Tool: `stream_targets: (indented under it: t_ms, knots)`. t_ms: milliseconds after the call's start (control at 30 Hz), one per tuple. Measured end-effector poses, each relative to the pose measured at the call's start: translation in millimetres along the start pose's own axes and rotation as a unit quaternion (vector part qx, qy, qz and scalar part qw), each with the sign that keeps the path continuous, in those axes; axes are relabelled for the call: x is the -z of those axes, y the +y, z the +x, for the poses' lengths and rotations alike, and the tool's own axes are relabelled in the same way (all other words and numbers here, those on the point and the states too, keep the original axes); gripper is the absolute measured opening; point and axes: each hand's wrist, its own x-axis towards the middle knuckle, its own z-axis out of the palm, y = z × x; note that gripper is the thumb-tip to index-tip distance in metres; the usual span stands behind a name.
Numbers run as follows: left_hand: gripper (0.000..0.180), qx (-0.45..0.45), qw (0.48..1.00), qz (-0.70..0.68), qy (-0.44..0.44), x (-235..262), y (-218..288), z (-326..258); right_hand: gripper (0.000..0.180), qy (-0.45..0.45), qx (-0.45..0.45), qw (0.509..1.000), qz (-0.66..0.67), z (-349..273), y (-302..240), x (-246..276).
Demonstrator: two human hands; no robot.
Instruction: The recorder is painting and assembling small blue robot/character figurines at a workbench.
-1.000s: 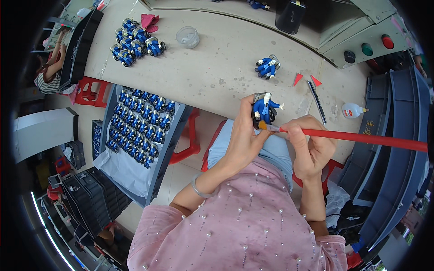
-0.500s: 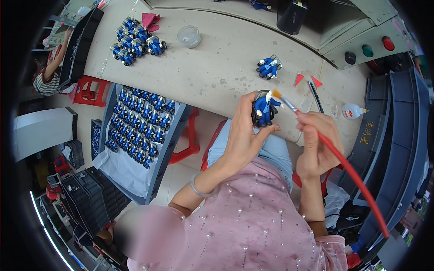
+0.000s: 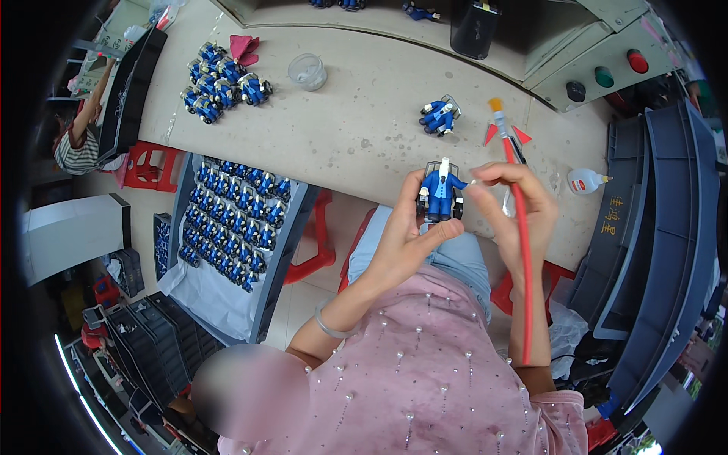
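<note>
My left hand (image 3: 403,241) is closed round a small blue-suited figurine (image 3: 441,194), seated in a black-wheeled chair, held upright at the bench's near edge. My right hand (image 3: 525,214) keeps a red-handled paintbrush (image 3: 522,250) against its fingers, bristles pointing away from me. That hand's thumb and forefinger are apart, close to the figurine's outstretched white hand; whether they touch it I cannot tell. A second, similar figurine (image 3: 440,115) lies on the bench beyond. Red triangular pieces (image 3: 521,135) and a dark pen, partly hidden by the brush, are right of it.
Finished-looking figurines cluster (image 3: 221,85) at the far left, beside a red cloth (image 3: 244,49) and a clear cup (image 3: 307,72). A grey crate (image 3: 282,262) of figurines stands at left. A white glue bottle (image 3: 588,181) and grey bins (image 3: 675,220) are at right. Another person (image 3: 79,140) is far left.
My right hand has swung the brush upright, its bristles moving away from the figurine, and its fingertips have come near the figurine's hand. The figurine has turned to face me more.
</note>
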Motion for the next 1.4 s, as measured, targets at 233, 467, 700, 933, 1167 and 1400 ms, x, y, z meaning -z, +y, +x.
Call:
stream_targets:
  t_ms: [233, 467, 700, 933, 1167, 1400]
  knots:
    - [0.059, 0.044, 0.999, -0.031, -0.005, -0.1, 1.6, -1.6, 0.020, 0.023, -0.079, 0.991, 0.103, -11.3, 7.0, -7.0]
    - [0.059, 0.037, 0.999, -0.018, -0.010, 0.2, 1.3, -2.3, 0.020, 0.023, -0.095, 0.988, 0.121, -10.2, 5.9, -3.6]
    - [0.054, -0.018, 0.986, -0.141, -0.083, 6.7, -5.7, 4.6, 0.019, 0.043, -0.133, 0.972, 0.190, -8.9, 5.7, 0.9]
    - [0.048, 0.088, 0.941, -0.297, -0.134, 13.0, -10.4, 5.4, 0.018, 0.050, -0.126, 0.975, 0.174, -10.6, 7.9, -2.1]
    - [0.051, 0.089, 0.921, -0.338, -0.175, 14.0, -13.2, 8.7, 0.018, 0.055, -0.153, 0.969, 0.185, -9.9, 9.7, 0.4]
    - [0.053, 0.113, 0.896, -0.392, -0.176, 15.9, -17.8, 11.6, 0.016, 0.048, -0.177, 0.957, 0.224, -9.2, 13.3, 4.4]
